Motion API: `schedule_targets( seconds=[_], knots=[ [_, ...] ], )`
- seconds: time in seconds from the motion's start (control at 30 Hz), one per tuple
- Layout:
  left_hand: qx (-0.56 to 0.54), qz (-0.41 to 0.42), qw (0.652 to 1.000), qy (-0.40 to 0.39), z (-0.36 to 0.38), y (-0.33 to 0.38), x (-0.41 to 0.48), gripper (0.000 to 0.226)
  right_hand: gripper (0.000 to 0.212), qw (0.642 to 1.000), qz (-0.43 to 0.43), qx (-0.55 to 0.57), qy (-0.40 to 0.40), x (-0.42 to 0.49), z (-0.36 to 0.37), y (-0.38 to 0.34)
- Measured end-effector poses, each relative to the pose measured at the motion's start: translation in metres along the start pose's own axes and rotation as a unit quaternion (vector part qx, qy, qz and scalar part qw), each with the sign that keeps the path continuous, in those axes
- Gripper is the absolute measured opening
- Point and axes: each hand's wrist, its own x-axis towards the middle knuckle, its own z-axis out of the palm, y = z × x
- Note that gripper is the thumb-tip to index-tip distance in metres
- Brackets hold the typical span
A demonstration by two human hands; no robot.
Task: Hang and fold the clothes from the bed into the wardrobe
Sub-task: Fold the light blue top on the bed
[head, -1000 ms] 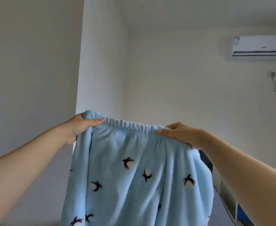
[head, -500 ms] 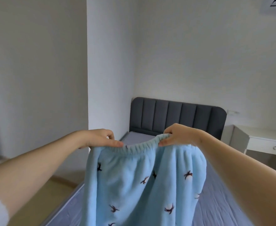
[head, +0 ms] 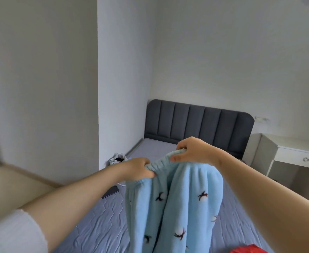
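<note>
Left hand (head: pixel 139 169) and right hand (head: pixel 193 152) each pinch the waistband of the blue fleece trousers (head: pixel 173 207), knuckles close. I see the legs hanging over the bed (head: pixel 104 216). Phone (head: pixel 110 191) at nine o'clock, headboard (head: pixel 199 123) at twelve.

Below the fingers the blue trousers (head: pixel 172 207) run off the bottom edge, so their legs go unseen. The left hand's (head: pixel 137 169) fingertips curl out of sight into the bunched fleece. A red thing (head: pixel 248 250) below the right hand (head: pixel 192 152) is cut off at the bottom edge. What the white bag (head: pixel 118 159) beyond the left fingers holds is too small to tell.
</note>
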Motion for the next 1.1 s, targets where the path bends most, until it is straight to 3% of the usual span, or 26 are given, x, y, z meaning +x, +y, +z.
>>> schedule_targets(
  seconds=[0.07,0.17,0.3,0.33,0.4,0.47,0.5,0.63,0.73,0.83,1.0,1.1],
  knots=[
    [0.007,0.015,1.0,0.015,-0.012,-0.002,0.001,0.022,0.031,0.999,0.023,-0.047,-0.004,-0.004,-0.001,0.009],
    [0.065,0.053,0.996,-0.009,-0.031,0.004,0.0,0.04,0.044,0.988,0.071,-0.135,-0.005,-0.006,0.001,0.021],
    [0.253,0.013,0.967,-0.007,-0.053,0.012,0.0,0.051,0.04,0.984,0.066,-0.15,0.067,-0.003,0.001,0.027],
    [0.238,-0.003,0.971,-0.015,-0.059,0.01,-0.001,0.048,0.039,0.985,0.066,-0.129,0.089,-0.002,-0.001,0.029],
    [0.015,-0.04,0.996,-0.074,-0.07,0.002,-0.002,0.04,0.039,0.989,0.075,-0.077,0.102,-0.002,-0.005,0.034],
    [-0.232,-0.064,0.96,-0.142,-0.074,-0.001,-0.008,0.041,0.038,0.993,0.082,-0.048,0.072,-0.002,-0.006,0.034],
    [-0.266,-0.087,0.949,-0.146,-0.074,-0.002,-0.007,0.042,0.037,0.994,0.088,-0.043,0.049,-0.001,-0.005,0.032],
    [-0.157,-0.172,0.972,-0.043,-0.05,0.013,-0.001,0.048,0.037,0.988,0.153,-0.013,-0.009,0.006,0.01,0.018],
    [-0.236,-0.176,0.954,0.054,-0.032,0.037,0.005,0.032,0.025,0.939,0.228,0.255,-0.007,0.007,0.015,0.006],
    [-0.347,-0.191,0.916,0.058,-0.02,0.057,0.005,0.016,0.015,0.882,0.228,0.413,-0.013,0.007,0.016,-0.004],
    [-0.357,-0.158,0.914,0.112,-0.016,0.071,0.007,0.009,0.019,0.815,0.215,0.538,-0.021,0.012,0.025,-0.017],
    [-0.39,-0.138,0.904,0.105,-0.017,0.07,0.005,0.019,0.024,0.801,0.217,0.558,-0.008,0.009,0.026,-0.019]
  ],
)
